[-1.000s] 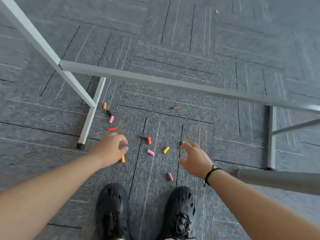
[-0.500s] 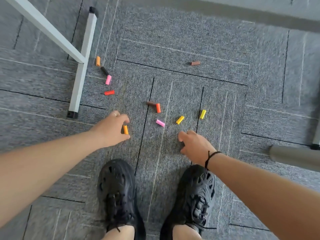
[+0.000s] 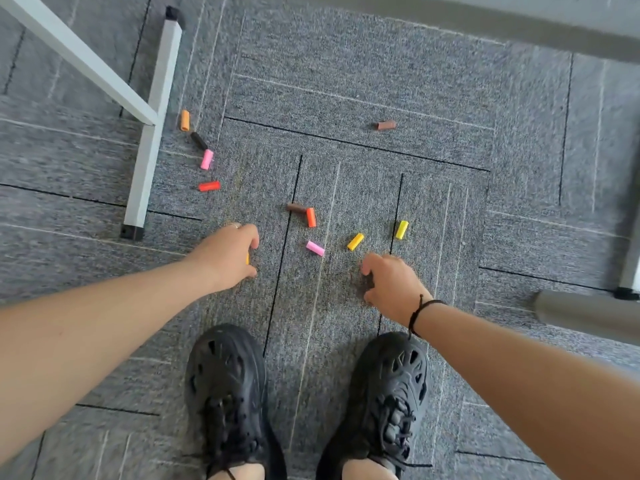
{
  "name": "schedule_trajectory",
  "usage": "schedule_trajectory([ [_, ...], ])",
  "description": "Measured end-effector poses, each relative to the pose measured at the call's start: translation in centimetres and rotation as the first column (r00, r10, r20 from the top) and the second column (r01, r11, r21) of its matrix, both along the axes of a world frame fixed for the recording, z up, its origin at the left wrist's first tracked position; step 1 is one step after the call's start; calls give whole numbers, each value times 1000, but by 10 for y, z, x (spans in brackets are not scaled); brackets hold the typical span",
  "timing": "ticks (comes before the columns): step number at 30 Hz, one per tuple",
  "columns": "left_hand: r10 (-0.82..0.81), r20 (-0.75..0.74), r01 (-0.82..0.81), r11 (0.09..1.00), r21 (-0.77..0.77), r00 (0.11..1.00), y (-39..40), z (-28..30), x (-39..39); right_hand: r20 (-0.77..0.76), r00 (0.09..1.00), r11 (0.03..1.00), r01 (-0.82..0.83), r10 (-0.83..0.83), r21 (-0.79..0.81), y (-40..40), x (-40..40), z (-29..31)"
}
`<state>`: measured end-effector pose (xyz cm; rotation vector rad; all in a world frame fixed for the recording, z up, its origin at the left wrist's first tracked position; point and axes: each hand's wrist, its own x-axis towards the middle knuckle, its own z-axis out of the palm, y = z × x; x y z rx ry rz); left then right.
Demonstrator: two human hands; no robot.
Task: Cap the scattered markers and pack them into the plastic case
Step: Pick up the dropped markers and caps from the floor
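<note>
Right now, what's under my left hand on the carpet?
A sliver of an orange cap shows between the left hand's curled fingers and thumb. The rest of it, and any carpet beneath, is covered.

Both arms reach forward and down from the lower corners, forearms bare and converging. The left hand (image 3: 227,254) is knuckles-up, fingers curled downward with thumb and forefinger closing in a pinch; a sliver of orange cap (image 3: 247,258) shows between them, so it seems to grip it. A ring sits on one finger. The right hand (image 3: 389,285), a little nearer the body, is also palm-down with fingers curled under; whether it holds anything is hidden. A dark cord (image 3: 419,310) circles the right wrist. The hands are well apart.
</note>
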<state>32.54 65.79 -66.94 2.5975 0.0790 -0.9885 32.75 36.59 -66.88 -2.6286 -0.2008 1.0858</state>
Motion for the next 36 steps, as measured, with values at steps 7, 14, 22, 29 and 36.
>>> schedule_trajectory([
  [7,75,-48,-75,997,-8,996,-1,-6,5,-568,500,382,866,-654,322,7,19,33],
  [14,517,-238,-564,797,-216,822,-14,-4,22,-959,184,-137,967,-216,216,-9,24,49],
  [22,407,-552,-680,535,-501,728,-54,35,41,-228,567,539,824,-792,175,-31,64,23],
  [29,224,-865,-888,4,-459,448,-64,56,46,73,797,798,602,-599,-25,-47,83,-7],
  [36,132,-919,-923,-55,-382,372,-67,67,51,114,824,826,562,-555,-43,-44,80,-6],
])
